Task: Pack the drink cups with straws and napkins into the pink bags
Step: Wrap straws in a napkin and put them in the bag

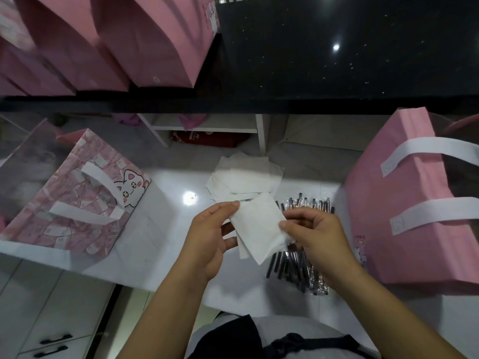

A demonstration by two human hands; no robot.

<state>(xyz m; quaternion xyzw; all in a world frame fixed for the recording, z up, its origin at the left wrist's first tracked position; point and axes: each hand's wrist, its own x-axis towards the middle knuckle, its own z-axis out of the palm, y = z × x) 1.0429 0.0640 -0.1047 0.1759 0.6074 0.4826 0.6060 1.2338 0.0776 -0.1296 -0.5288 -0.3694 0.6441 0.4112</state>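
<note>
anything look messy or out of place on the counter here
Only mildly. The napkin stack is fanned out unevenly rather than squared, and the wrapped straws lie in a loose heap. The cat-print bag leans tilted. Nothing looks spilled or damaged.

A: What is worn? B: A grey top; over it a black apron with a dark strap knotted at the front; both forearms bare, no sleeves, rings or watch showing.
</note>
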